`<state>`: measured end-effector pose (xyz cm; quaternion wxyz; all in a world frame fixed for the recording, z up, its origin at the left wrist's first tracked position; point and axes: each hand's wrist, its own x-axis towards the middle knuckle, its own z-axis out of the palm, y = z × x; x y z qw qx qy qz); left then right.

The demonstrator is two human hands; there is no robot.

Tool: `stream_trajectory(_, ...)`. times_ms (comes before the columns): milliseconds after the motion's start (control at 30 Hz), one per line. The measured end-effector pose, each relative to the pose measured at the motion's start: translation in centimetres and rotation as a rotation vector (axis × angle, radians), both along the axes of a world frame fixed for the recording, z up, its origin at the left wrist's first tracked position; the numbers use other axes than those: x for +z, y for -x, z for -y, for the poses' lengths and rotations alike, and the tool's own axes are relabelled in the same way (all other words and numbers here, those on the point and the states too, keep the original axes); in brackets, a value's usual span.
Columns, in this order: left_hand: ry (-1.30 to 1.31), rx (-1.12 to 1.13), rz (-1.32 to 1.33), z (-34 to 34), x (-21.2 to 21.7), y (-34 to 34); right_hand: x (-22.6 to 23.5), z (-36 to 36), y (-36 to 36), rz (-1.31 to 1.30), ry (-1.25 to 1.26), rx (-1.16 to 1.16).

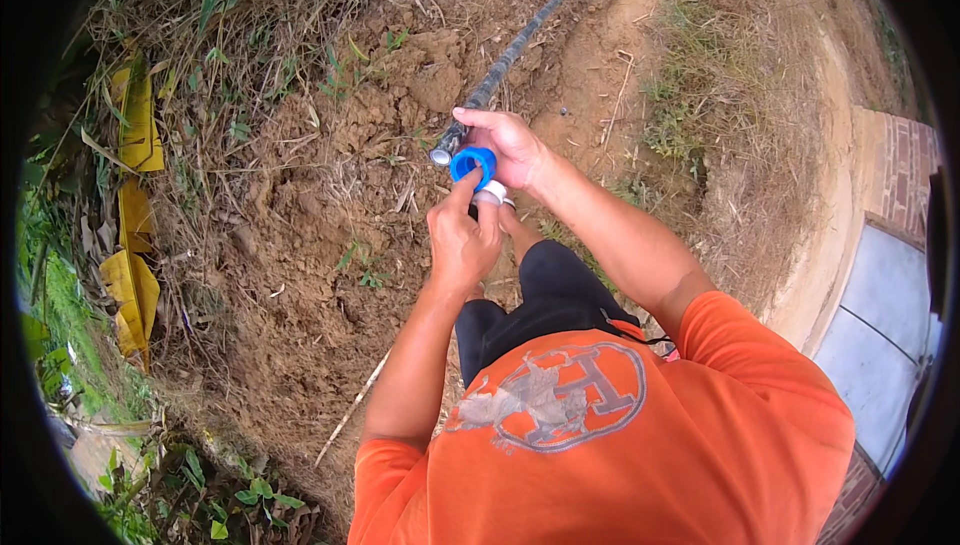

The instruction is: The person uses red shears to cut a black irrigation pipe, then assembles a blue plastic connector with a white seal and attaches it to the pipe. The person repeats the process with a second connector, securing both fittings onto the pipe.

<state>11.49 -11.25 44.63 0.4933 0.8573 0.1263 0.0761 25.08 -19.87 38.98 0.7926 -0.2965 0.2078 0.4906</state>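
A blue threaded pipe-fitting nut point(484, 158), ring-shaped and open toward me, sits against my right hand point(512, 148). The right fingers curl beneath it, mostly hidden, while the thumb reaches over the black hose. My left hand point(465, 241) comes up from below, with its index fingertip at the nut's opening. Against the left fingers is a white plastic fitting piece point(492, 191), partly covered by them. Just left of the nut is the open, pale-rimmed end of the black hose point(490, 80). Whether the right thumb presses on the hose, I cannot tell.
The hose runs away up the dirt slope point(300, 235) toward the top right. Yellowed leaves point(130, 295) and green plants stand at the left. Dry grass point(720, 75) covers the right bank, beside a brick wall point(905, 170) and a grey panel point(870, 295). A thin stick point(352, 407) lies lower left.
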Motion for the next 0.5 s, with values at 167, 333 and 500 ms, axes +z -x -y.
stream_trajectory(167, 0.088, 0.170, 0.022, -0.5, 0.7, 2.3, -1.1, 0.9, -0.1, 0.062, 0.038, 0.030)
stream_trajectory(333, 0.110, 0.281, 0.099, -0.5, -0.4, 1.9, -0.3, 1.1, -0.8, 0.083, 0.022, 0.015)
stream_trajectory(500, 0.039, 0.258, 0.031, 0.0, 0.5, 0.2, -0.2, 1.0, -0.6, 0.060, 0.010, 0.029)
